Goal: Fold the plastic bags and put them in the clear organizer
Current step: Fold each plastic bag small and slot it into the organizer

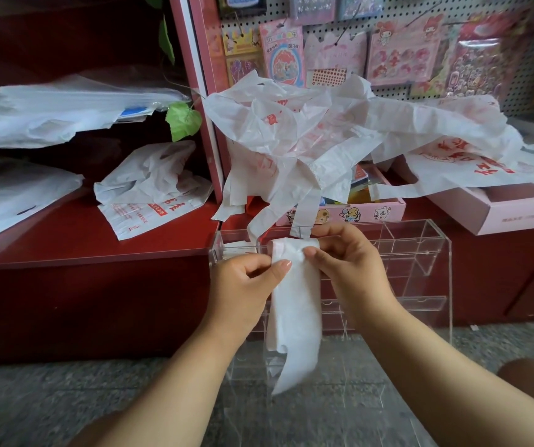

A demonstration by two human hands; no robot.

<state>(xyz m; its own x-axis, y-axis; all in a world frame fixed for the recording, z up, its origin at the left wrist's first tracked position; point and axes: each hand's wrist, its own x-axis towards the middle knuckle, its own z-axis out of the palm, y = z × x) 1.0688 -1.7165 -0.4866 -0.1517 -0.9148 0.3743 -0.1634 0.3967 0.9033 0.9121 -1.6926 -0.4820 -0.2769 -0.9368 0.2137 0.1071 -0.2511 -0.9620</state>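
A white plastic bag (pixel 294 304), folded into a long narrow strip, hangs in front of the clear organizer (pixel 420 262). My left hand (pixel 243 285) pinches its upper left edge between thumb and fingers. My right hand (pixel 346 256) pinches the top right, where the strip is turned over. The strip's lower end dangles loose toward the floor. Behind it a heap of crumpled white bags with red print (pixel 323 133) lies on the counter, its handles hanging down to the organizer's top.
More white bags (pixel 152 185) lie on the red shelf (pixel 65 240) at left, with flat bag stacks (pixel 49 111) further back. Pink boxes (pixel 501 204) sit on the right counter under a pegboard of sticker packs (pixel 401 50). A green leaf (pixel 183 119) hangs by the pillar. Grey floor lies below.
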